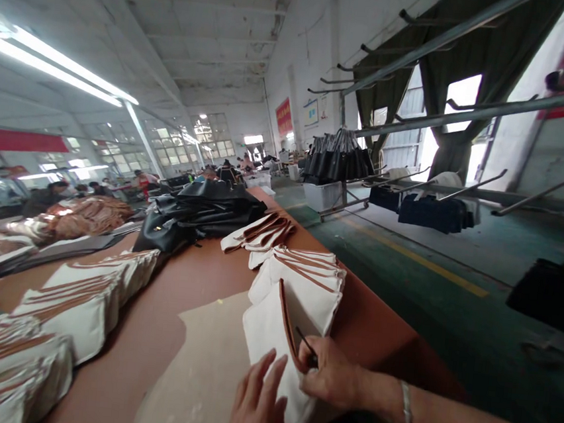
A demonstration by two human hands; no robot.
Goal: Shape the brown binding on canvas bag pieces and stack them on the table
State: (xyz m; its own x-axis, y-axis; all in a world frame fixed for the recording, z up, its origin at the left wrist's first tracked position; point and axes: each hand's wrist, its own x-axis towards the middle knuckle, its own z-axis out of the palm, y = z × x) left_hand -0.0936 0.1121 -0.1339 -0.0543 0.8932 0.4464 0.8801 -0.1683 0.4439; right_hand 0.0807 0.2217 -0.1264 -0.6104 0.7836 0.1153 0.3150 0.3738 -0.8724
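In front of me a cream fabric piece with a brown edge band [263,329] lies near the table's right edge. My right hand [329,372], with a bracelet at its wrist, is closed at the brown edge. A small dark pointed tool [307,347], much like thread snips, sticks out of its fingers; the rest is hidden in the grip. My left hand [261,402] has its fingers apart over the lower left of the same piece and holds nothing. Beyond it, more cream pieces [306,270] with brown edges overlap in a row.
The brown table [190,279] bears a tan sheet [197,363], a heap of black leather-like material [203,204] and cream stacks [67,310] at the left. Right of the table, a metal rack [446,107] with prongs carries dark bags [337,160]. Other people work far back.
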